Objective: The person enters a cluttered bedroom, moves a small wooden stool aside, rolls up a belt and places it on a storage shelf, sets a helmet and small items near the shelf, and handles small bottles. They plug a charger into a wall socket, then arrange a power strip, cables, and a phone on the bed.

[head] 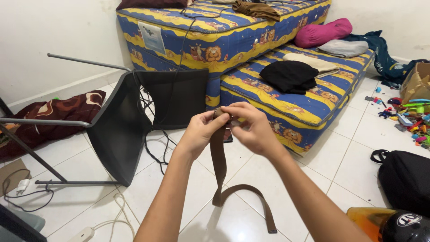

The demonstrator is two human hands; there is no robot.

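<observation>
Both hands meet at the top end of a long brown strap-like belt of leather or stiff fabric (219, 161), held up in front of the low blue-and-yellow patterned mattress (286, 96). The left hand (200, 132) has its grip pinched shut on the belt's upper end, and the right hand (251, 127) is closed on the same end from the other side — fingers curled over what may be a buckle, though the hands hide it.

From that hold the belt hangs straight down, then bends and trails across the white tiled floor (340, 166) in a loop. It looks light and limp along its length but flat and fairly firm across its width, so it would likely fold rather than crumple, and is unlikely to slip from a pinch. The end by the hands, or any flat stretch, seems the natural place to take it.

Left of the mattress lies a tipped-over dark grey metal-framed chair (121, 125).
</observation>
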